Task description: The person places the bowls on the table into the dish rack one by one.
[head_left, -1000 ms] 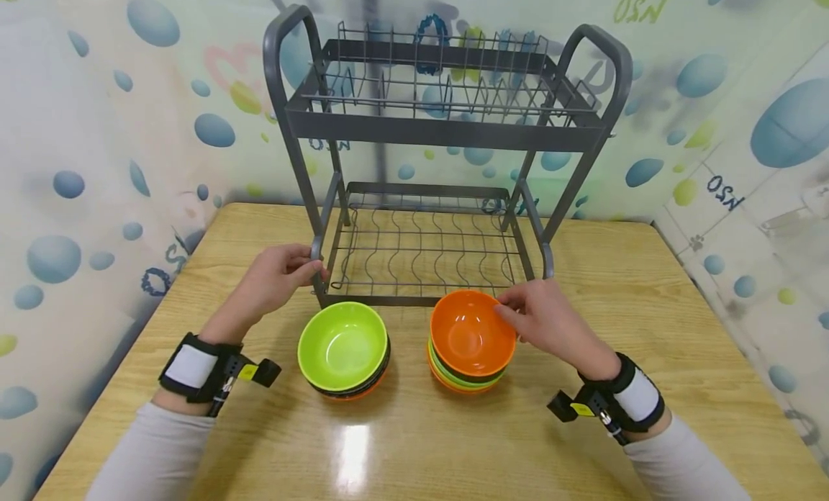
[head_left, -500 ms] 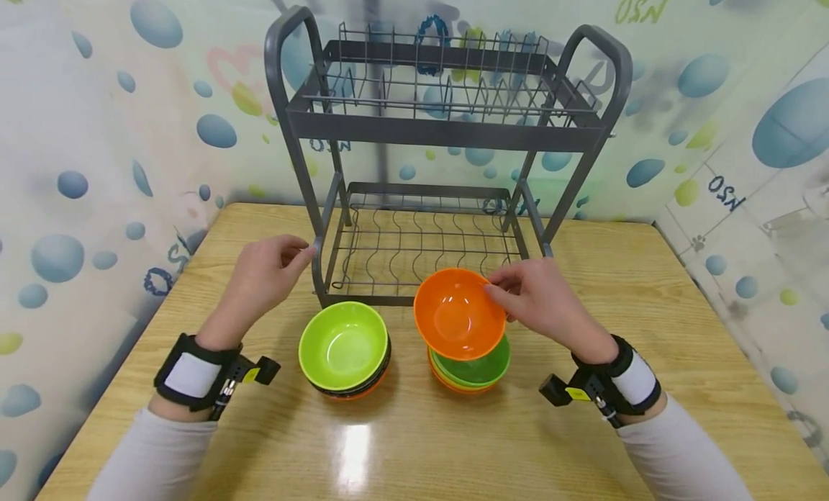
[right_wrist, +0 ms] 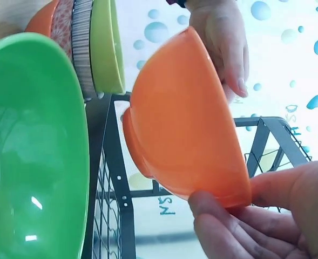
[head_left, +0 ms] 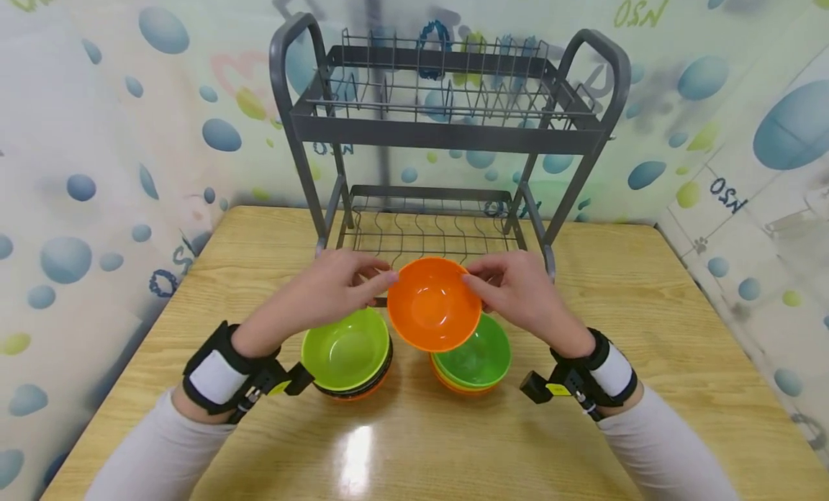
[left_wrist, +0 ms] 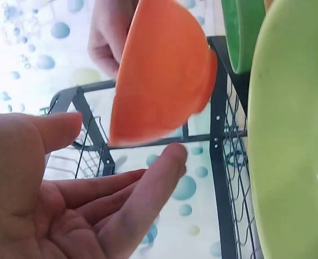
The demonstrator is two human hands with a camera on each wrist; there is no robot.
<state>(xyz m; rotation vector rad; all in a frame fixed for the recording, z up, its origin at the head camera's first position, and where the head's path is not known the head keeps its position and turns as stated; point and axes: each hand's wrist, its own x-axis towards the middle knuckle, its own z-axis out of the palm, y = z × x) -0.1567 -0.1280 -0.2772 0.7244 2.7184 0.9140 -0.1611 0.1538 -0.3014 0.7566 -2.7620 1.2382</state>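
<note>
An orange bowl (head_left: 432, 307) is held up in front of the rack, its inside facing the head camera. My right hand (head_left: 521, 296) pinches its right rim between thumb and fingers. On the other side my left hand (head_left: 324, 289) reaches to the left rim; in the left wrist view its thumb and fingers are spread, with a gap to the orange bowl (left_wrist: 161, 75). Below stands a stack topped by a green bowl (head_left: 482, 353). Left of it is another stack with a lime-green bowl (head_left: 343, 353) on top, partly under my left hand.
Behind the hands stands a two-tier dark grey dish rack (head_left: 447, 134), its lower wire shelf (head_left: 421, 231) close to the table. Both stacks sit right in front of it on the wooden table (head_left: 492, 450). A patterned wall covering (head_left: 214, 91) closes off the back.
The orange bowl has been lifted off the right stack and moved left, uncovering the green bowl. My left hand has left the rack's side post and come right, up to the bowl.
</note>
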